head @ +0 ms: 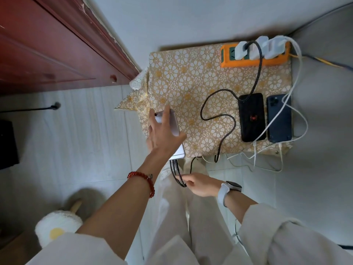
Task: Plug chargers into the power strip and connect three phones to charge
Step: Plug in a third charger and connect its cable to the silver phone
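Phone [180, 151] under splayed left hand [164, 136], cable [176, 175] pinched

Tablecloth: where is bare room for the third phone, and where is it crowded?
Bare cloth lies left of the power strip, down to the black cable loop and left hand. Crowded: right side, black phone, blue phone, white cables.

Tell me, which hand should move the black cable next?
Right, I think: the right hand pinches the black cable just below the pale phone, while the left hand is busy holding that phone.
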Action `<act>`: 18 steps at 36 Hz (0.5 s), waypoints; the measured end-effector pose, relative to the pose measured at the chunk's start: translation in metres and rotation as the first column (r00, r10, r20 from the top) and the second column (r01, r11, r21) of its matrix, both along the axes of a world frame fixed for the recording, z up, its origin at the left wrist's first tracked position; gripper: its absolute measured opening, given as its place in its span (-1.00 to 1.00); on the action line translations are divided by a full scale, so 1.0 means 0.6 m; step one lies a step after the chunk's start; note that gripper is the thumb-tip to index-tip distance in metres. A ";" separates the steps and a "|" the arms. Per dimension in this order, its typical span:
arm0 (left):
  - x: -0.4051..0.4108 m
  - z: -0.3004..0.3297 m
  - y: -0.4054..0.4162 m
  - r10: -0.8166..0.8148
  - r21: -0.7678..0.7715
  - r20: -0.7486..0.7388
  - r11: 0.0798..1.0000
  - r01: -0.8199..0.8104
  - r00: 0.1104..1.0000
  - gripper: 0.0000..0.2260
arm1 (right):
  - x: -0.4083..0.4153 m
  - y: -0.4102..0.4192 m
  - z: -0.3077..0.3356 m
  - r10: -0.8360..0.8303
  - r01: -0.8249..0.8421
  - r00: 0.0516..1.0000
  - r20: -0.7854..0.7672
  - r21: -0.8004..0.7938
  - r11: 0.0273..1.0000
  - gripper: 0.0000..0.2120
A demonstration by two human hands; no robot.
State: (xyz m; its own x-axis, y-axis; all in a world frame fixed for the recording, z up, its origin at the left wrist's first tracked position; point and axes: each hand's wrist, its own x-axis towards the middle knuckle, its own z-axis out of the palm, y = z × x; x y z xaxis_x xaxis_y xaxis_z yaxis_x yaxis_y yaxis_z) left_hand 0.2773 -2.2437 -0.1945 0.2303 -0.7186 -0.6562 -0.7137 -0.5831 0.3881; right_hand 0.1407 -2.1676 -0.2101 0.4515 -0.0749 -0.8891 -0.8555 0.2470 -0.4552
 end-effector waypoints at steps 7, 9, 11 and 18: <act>0.007 -0.016 -0.003 -0.107 0.006 0.045 0.994 0.106 0.993 -0.17 | 0.025 -0.001 -0.027 0.083 -0.084 0.996 0.039 0.042 0.996 -0.61; 0.014 -0.018 0.001 -0.106 0.021 0.052 0.994 0.105 0.993 -0.17 | 0.022 -0.002 -0.029 0.028 -0.029 0.999 0.033 0.032 0.999 -0.68; 0.015 -0.020 0.006 -0.104 0.033 0.060 0.994 0.102 0.993 -0.17 | 0.014 -0.004 -0.027 -0.098 0.098 0.995 0.016 -0.058 0.993 -0.62; -0.031 -0.029 0.006 -0.204 -0.007 0.120 0.979 0.206 0.972 -0.21 | -0.041 -0.033 -0.008 -0.324 0.231 0.946 -0.008 -0.683 0.693 -0.64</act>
